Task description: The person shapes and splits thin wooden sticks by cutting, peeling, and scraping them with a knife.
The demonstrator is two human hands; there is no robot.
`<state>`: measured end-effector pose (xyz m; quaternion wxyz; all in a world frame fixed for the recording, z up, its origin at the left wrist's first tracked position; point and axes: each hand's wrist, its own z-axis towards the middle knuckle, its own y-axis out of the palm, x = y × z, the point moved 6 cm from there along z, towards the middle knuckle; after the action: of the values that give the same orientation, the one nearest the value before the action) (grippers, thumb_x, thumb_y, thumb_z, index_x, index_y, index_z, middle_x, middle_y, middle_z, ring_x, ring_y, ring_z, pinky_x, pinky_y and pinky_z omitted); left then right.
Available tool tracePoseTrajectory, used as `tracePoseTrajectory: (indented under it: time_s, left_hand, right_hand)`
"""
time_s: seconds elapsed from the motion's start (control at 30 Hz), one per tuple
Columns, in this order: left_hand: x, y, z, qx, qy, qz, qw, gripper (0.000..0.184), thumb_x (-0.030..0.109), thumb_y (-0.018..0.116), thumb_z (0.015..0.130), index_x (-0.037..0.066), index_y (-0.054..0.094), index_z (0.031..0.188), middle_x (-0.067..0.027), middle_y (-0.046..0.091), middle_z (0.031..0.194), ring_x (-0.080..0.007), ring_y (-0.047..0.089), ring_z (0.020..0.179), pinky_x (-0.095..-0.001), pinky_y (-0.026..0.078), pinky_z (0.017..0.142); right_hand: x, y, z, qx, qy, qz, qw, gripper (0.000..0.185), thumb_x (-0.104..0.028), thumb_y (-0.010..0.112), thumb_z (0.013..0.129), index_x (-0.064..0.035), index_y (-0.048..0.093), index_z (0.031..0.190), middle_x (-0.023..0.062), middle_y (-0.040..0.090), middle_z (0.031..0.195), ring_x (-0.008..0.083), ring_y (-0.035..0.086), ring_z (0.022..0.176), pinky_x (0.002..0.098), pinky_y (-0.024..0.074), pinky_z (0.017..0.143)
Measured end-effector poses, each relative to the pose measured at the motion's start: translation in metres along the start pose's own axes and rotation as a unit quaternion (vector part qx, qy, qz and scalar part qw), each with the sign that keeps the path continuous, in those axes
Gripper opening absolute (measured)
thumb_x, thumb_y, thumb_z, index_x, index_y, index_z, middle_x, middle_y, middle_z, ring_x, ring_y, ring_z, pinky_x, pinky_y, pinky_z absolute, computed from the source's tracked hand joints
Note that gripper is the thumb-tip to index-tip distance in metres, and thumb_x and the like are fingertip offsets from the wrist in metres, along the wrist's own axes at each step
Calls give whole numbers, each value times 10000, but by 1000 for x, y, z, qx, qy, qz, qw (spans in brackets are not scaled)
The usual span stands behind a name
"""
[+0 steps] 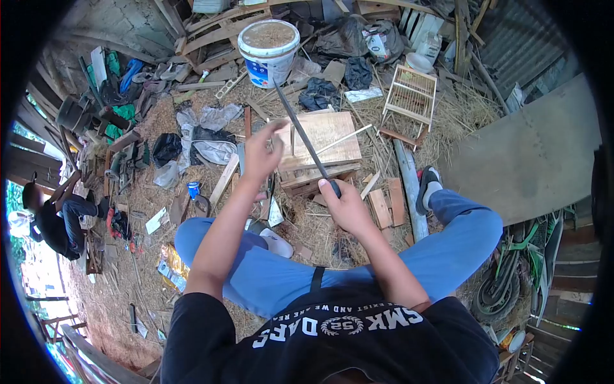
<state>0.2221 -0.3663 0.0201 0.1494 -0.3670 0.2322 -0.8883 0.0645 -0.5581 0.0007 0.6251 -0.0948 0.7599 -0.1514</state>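
Note:
My right hand (pixel 347 206) is closed round the black handle of a long, narrow dark blade (pixel 300 133), which slants up and away to the left. My left hand (pixel 262 153) is raised beside the blade, its index finger stretched toward it and the other fingers loosely bent. Nothing shows in that hand; whether the fingertip touches the blade I cannot tell. Below both hands stands a low wooden block (pixel 342 125) with a flat top. A thin pale stick (pixel 343 138) lies slanting across it, its right end past the edge.
Beyond the block stands a white bucket (pixel 269 54). A slatted wooden cage (pixel 409 96) is behind right, near a large board (pixel 531 150). Wood offcuts (pixel 387 206) and a blue tape measure (pixel 194 189) lie on the littered ground. Another person (pixel 54 221) sits far left; a motorbike (pixel 511 275) is at right.

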Motion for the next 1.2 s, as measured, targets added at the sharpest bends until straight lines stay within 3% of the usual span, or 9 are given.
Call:
tracePoseTrajectory:
  time_s: [0.1,0.33,0.53,0.6,0.93,1.0,1.03,1.13,1.2]
  left_hand:
    - [17,-42,29,100,-31,-50,993,196,54,658,943,-5,722,1119,-171,764,1069,-309,752,1034,-378,565,933]
    - [183,-83,168,83,273,82,955,217,228,661,994,103,728,1158,-127,743,1073,-354,701,1079,-449,510,1048]
    - [105,36,152,-191,321,214,903,554,570,351,1091,278,568,1510,-157,479,1609,-372,342,1554,-583,226,1279]
    - [94,40,146,-315,184,219,905,588,613,286,1087,360,475,1583,-108,340,1707,-373,228,1600,-613,163,1289]
    - [157,-7,184,-109,342,203,911,587,609,274,1098,358,452,1599,-90,359,1702,-306,257,1601,-629,181,1273]
    - [73,43,137,-411,177,278,850,583,587,234,1110,356,451,1599,-122,329,1711,-338,228,1607,-605,170,1282]
    - [93,27,155,-200,233,228,924,592,580,198,1115,355,439,1607,-162,292,1718,-382,212,1605,-585,159,1289]
    - [121,-11,185,-118,213,192,951,602,505,223,1130,201,528,1550,-164,303,1716,-376,184,1614,-519,161,1301]
    - [146,-48,184,-81,183,114,973,520,396,343,1105,148,553,1511,-188,415,1637,-400,287,1566,-513,223,1277]
  right_hand:
    - [15,4,7,10,-6,33,999,567,-491,606,1033,59,697,931,165,623,679,279,599,633,432,493,663]
    - [5,4,6,1,6,29,1000,579,-497,607,1028,61,689,895,183,622,660,300,597,611,442,490,647]
    - [14,8,4,10,-16,39,999,556,-494,616,1024,45,696,913,215,644,694,346,615,634,455,508,677]
    - [-8,1,-2,24,-29,3,999,556,-494,623,1021,45,695,905,223,644,694,360,616,634,455,510,673]
    - [13,8,8,8,-6,33,999,567,-501,619,1018,47,697,896,222,650,691,368,652,649,459,515,670]
    - [16,5,5,-3,5,31,1000,569,-504,618,1017,47,698,903,229,660,709,382,664,668,463,518,677]
    - [12,3,9,8,-14,18,1000,570,-505,616,1017,47,700,906,240,665,720,401,672,685,471,521,684]
    - [-12,-6,4,23,-13,-39,999,573,-508,611,1017,48,705,912,268,672,740,451,681,723,492,526,706]
    - [-11,-9,2,12,-25,-24,999,576,-486,603,1042,54,653,846,94,546,627,177,511,608,390,458,611]
